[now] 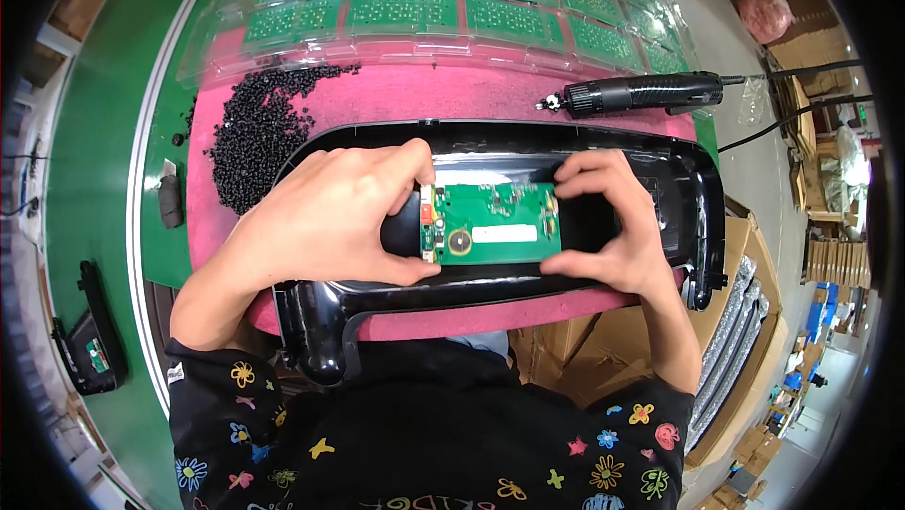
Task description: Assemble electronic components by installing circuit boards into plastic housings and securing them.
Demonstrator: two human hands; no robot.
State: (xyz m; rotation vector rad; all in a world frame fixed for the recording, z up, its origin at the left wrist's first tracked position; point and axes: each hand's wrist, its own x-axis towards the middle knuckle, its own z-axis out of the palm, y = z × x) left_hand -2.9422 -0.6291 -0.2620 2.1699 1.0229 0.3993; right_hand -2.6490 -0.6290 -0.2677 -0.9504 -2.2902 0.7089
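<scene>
A green circuit board (514, 248) with a round dark part and a white label strip lies between my two hands. My left hand (353, 204) grips its left end, thumb at the lower corner and fingers at the upper one. At the right end, the thumb and fingers of my right hand (617, 222) take hold of the two corners. Under the board is a long black plastic housing (325, 295), its hollow side up. Whether the board touches the housing or is held just above it, I cannot tell.
Small black screws (250, 142) are heaped on the pink mat (405, 86) at left. A black electric screwdriver (646, 93) with a cable lies at right. Clear trays of green boards (405, 12) stand behind. Another black housing (99, 340) sits far left; a cardboard box (603, 350) stands at lower right.
</scene>
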